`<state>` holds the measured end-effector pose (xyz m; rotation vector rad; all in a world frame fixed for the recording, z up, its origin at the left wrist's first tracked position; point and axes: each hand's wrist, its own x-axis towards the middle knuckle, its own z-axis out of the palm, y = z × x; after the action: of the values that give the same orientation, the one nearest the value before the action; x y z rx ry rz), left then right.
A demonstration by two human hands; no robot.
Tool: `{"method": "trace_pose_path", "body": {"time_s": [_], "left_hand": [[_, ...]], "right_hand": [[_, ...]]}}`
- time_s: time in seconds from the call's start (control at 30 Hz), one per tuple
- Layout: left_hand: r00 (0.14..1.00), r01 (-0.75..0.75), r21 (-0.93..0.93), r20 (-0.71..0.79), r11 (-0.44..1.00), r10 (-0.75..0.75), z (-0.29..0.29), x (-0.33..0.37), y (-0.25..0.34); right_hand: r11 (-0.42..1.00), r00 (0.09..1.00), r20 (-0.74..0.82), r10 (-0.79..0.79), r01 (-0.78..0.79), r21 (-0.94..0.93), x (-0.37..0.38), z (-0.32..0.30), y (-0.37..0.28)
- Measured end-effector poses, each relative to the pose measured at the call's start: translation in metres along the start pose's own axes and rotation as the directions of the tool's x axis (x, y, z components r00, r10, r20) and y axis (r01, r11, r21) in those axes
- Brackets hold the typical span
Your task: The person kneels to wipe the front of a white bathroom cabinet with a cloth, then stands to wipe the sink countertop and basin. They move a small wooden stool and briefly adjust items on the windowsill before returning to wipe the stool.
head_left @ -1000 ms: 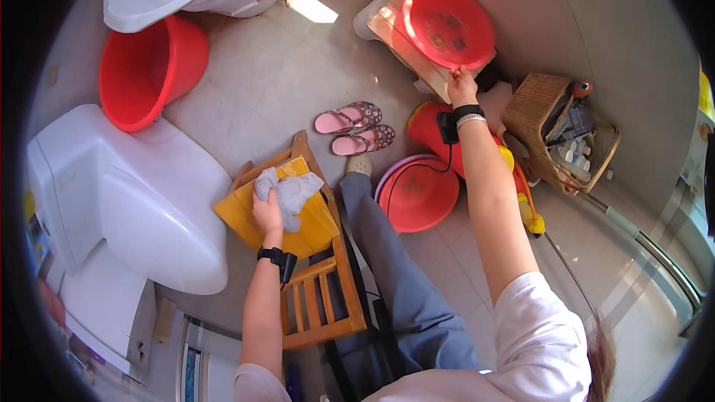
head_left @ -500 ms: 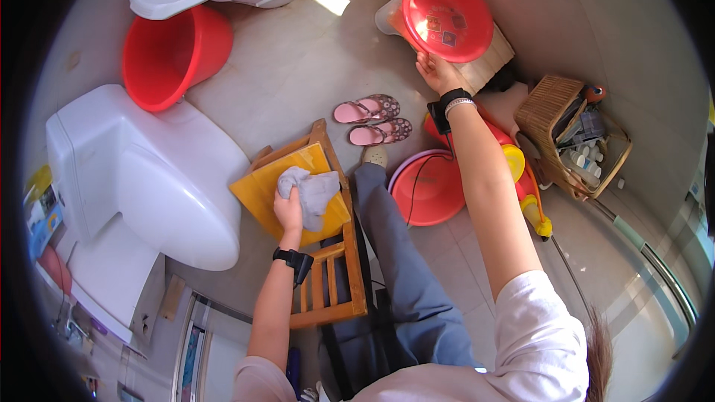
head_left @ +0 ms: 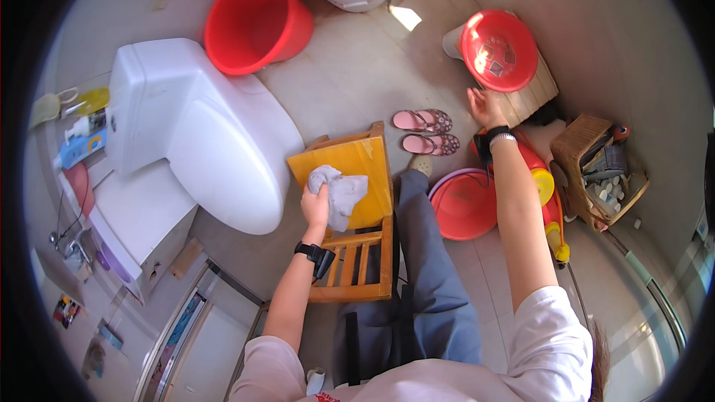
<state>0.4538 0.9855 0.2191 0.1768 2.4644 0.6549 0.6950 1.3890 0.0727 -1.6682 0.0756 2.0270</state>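
A crumpled light grey cloth (head_left: 345, 197) is bunched in my left hand (head_left: 316, 207), whose fingers are closed on it. It hangs over the yellow wooden seat of a small chair (head_left: 377, 171). My right hand (head_left: 485, 107) reaches forward with its fingers apart and nothing visible in them. Just beyond its fingertips, a red plastic basin (head_left: 514, 45) rests on a light wooden-topped surface (head_left: 538, 98); whether a fingertip touches the rim I cannot tell.
Left of the chair stands a white toilet (head_left: 231, 156), with a red bucket (head_left: 298, 30) behind it. Patterned shoes (head_left: 424, 120) lie ahead of my foot. Another red basin (head_left: 463, 205) and a wicker basket (head_left: 575, 149) of small items are on the right.
My right hand has let go of the red basin's rim and drawn back slightly. My left hand still grips the cloth over the chair. The whole view has shifted.
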Motion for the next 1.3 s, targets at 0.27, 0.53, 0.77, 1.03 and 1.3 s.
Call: {"method": "trace_pose_path", "body": {"time_s": [0.27,0.53,0.77,1.03,1.3], "left_hand": [[0.997,0.077,0.083,0.009,0.994,-0.078,-0.074,-0.023,-0.002],[0.996,0.025,-0.126,-0.084,0.992,-0.036,-0.159,-0.079,-0.013],[0.99,0.126,-0.179,-0.04,0.976,-0.135,-0.215,-0.131,-0.011],[0.971,0.149,-0.459,0.233,0.876,-0.043,-0.248,-0.182,0.027],[0.788,0.232,-0.579,0.583,0.782,0.198,-0.298,-0.238,0.083]], "right_hand": [[0.998,0.998,-0.019,0.059,-0.059,-0.006,-0.093,-0.021,0.029],[0.997,0.994,-0.1,0.033,-0.039,-0.062,-0.191,-0.034,0.05],[0.971,1.0,-0.004,0.01,-0.01,-0.24,-0.278,-0.044,0.071],[0.918,0.998,0.057,-0.029,0.05,-0.393,-0.381,-0.037,0.104],[0.773,0.858,0.449,0.251,0.101,-0.626,-0.535,-0.022,0.159]]}}
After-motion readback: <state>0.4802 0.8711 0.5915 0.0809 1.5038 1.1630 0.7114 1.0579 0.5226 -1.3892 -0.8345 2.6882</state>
